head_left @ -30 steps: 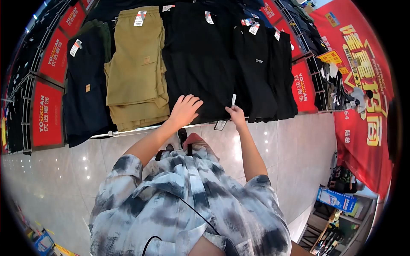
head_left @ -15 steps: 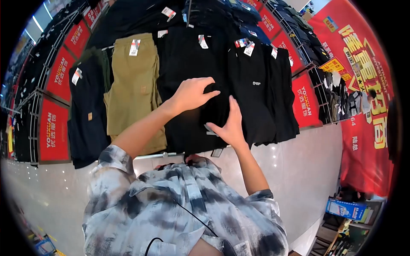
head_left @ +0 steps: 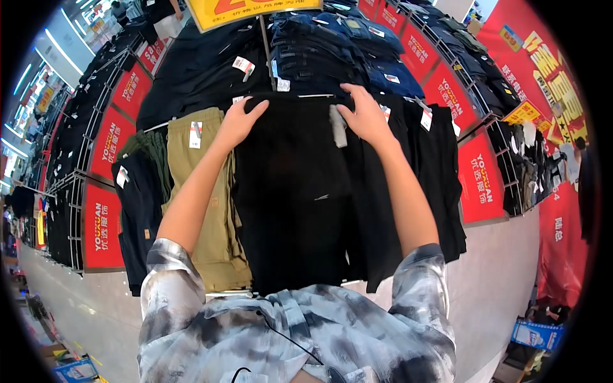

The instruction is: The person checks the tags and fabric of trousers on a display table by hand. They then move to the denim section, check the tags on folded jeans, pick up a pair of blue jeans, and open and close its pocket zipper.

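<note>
Black trousers are spread in front of me, waistband at the far side. At the waistband's left end is my left hand, curled around the cloth with its thumb on top. My right hand grips the right end, thumb toward me and fingers over the far edge. Beside that thumb hangs a pale grey tag. Parts of the fingers are hidden by the dark fabric. Khaki trousers lie left of my left hand; more black trousers lie to the right.
Folded jeans are stacked farther back, beneath a yellow price sign on a metal post. Racks with red panels curve along both sides. A red banner hangs at the right, above the pale floor.
Both hands have moved farther forward and apart, to the ends of the black waistband. The view has tilted up, bringing the yellow sign into sight.
</note>
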Motion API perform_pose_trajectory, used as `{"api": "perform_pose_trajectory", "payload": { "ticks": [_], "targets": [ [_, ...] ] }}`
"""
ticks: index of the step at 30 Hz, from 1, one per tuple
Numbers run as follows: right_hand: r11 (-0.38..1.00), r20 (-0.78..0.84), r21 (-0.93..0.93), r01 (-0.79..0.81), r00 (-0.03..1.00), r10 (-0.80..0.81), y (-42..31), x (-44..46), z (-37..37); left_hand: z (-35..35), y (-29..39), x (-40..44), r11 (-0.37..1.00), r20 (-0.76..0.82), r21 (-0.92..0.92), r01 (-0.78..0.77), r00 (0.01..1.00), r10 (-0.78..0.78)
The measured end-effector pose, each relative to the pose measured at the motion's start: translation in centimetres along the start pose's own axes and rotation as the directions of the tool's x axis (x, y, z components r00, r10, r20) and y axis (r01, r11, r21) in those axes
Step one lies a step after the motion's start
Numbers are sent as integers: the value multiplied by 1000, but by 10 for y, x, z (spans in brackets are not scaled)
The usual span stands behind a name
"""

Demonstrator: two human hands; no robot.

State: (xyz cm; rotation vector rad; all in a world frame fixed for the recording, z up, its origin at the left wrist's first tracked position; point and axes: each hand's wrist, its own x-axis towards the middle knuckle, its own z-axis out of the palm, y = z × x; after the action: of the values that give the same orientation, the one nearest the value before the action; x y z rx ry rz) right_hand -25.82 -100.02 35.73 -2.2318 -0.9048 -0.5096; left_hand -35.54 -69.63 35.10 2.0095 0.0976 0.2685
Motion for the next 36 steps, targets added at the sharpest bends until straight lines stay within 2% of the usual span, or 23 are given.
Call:
{"api": "perform_pose_trajectory", "payload": {
  "ticks": [1,2,3,5,6,7,8,9,11,12,15,17,20,22,24,27,28,31,36],
  "targets": [
    [994,-150,-67,81,985,-90,5,11,14,0,-23,15,988,-99,155,-10,995,26],
    [974,-163,225,-31,984,69,1,14,26,-1,-45,29,952,-191,306,-3,979,65],
    [857,-125,498,-134,967,223,-6,8,38,-3,-64,38,917,-153,399,32,988,32],
    [701,-41,679,-217,943,332,-9,-23,69,13,-80,36,668,-172,739,-81,937,304],
    [694,2,658,-291,923,385,-11,-43,84,24,-74,36,671,-131,719,-184,911,390],
    [627,80,691,-359,901,427,2,-67,113,35,-73,37,610,-33,730,-308,876,481],
    [618,82,690,-377,889,451,9,-86,135,50,-68,38,596,33,713,-369,867,497],
    [608,146,641,-469,851,504,19,-103,156,66,-65,40,581,99,692,-428,854,511],
    [650,130,579,-492,843,522,21,-109,165,94,-73,51,534,225,667,-519,824,520],
    [682,72,568,-461,853,517,24,-106,171,106,-78,58,523,265,653,-548,812,520],
    [705,-17,520,-482,819,573,33,-91,181,128,-106,80,500,316,680,-537,829,461],
    [704,71,477,-526,821,566,40,-82,190,131,-117,92,458,338,700,-548,819,464],
    [803,101,333,-494,866,490,44,-66,198,131,-126,107,475,327,676,-563,807,492],
    [788,169,294,-541,841,514,52,-57,207,129,-127,114,485,316,652,-583,790,525],
    [794,243,214,-569,818,521,54,-47,209,130,-129,117,528,233,649,-548,804,547],
    [831,340,128,-542,811,477,64,-41,216,135,-135,118,548,161,657,-517,807,568],
    [825,415,115,-553,782,466,65,-38,214,136,-137,118,550,147,659,-513,805,574],
    [841,473,129,-526,778,414,69,-35,215,137,-143,121,541,132,657,-525,786,603],
    [842,640,19,-539,654,403,68,-51,185,138,-146,123,534,114,664,-523,777,620]
  ]
}}
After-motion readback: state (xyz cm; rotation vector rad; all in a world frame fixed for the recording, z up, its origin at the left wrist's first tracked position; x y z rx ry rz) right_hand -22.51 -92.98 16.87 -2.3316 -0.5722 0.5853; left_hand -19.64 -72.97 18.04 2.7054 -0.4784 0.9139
